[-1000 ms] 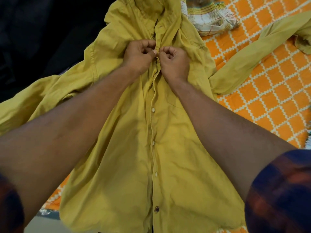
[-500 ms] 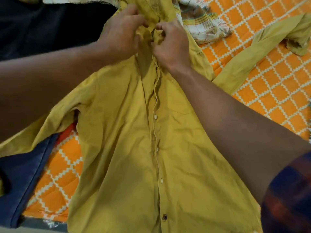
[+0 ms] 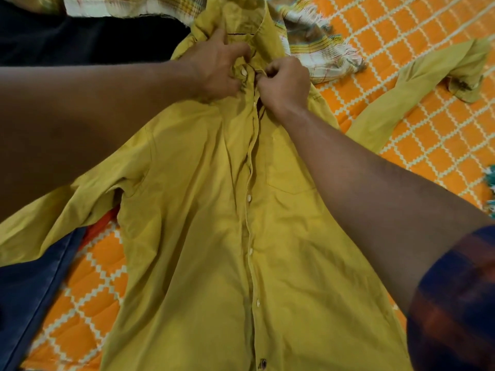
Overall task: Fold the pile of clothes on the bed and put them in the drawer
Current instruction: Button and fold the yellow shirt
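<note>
A mustard-yellow button-up shirt lies front up on the orange patterned bed cover, its placket buttoned down the middle. My left hand pinches the left side of the placket just below the collar, beside a white button. My right hand grips the opposite edge of the placket at the same height. The two hands nearly touch. One sleeve stretches off to the right, the other to the lower left.
A checked, fringed cloth lies behind the collar. A black garment fills the upper left. Blue denim lies at the lower left edge. A teal fringe shows at the right edge.
Both hands climbed from the chest button to the top of the placket near the collar. The shirt body now lies flatter, uncovering denim and bed cover at the lower left.
</note>
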Action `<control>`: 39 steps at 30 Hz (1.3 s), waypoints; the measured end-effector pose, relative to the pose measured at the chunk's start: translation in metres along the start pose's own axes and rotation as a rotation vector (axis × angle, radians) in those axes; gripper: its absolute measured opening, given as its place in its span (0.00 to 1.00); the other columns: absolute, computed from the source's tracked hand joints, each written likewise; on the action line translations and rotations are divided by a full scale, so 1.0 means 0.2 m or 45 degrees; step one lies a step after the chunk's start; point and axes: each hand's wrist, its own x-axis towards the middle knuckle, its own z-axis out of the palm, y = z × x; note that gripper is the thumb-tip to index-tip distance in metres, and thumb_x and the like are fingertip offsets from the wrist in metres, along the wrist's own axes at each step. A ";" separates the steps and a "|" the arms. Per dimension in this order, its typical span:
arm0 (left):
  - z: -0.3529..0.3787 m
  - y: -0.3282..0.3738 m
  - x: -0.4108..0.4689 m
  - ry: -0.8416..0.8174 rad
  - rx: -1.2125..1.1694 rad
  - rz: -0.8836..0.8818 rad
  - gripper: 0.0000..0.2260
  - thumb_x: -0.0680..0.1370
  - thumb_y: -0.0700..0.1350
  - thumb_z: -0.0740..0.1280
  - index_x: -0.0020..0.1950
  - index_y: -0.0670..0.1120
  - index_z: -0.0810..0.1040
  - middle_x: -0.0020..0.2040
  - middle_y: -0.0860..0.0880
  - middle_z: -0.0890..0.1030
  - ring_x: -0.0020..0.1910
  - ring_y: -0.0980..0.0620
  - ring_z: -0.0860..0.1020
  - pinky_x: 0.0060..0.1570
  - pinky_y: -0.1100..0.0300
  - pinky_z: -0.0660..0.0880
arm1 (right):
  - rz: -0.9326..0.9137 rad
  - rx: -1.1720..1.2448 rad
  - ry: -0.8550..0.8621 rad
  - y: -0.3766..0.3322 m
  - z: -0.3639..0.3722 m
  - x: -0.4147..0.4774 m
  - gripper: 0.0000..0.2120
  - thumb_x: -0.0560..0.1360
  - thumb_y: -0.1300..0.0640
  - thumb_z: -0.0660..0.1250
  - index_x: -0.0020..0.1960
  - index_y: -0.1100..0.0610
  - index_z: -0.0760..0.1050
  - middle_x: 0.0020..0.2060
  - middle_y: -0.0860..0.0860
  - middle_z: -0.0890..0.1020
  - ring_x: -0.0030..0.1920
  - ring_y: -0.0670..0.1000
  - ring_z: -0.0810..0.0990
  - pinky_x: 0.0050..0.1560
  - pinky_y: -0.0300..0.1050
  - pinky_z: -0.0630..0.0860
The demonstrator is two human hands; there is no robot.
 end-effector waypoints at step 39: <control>-0.22 -0.05 -0.11 -0.312 -0.303 0.062 0.08 0.79 0.47 0.70 0.57 0.48 0.82 0.46 0.53 0.83 0.44 0.57 0.81 0.48 0.63 0.75 | 0.643 0.638 -0.561 -0.07 -0.07 0.11 0.06 0.75 0.63 0.68 0.51 0.61 0.81 0.41 0.54 0.82 0.35 0.49 0.80 0.36 0.41 0.83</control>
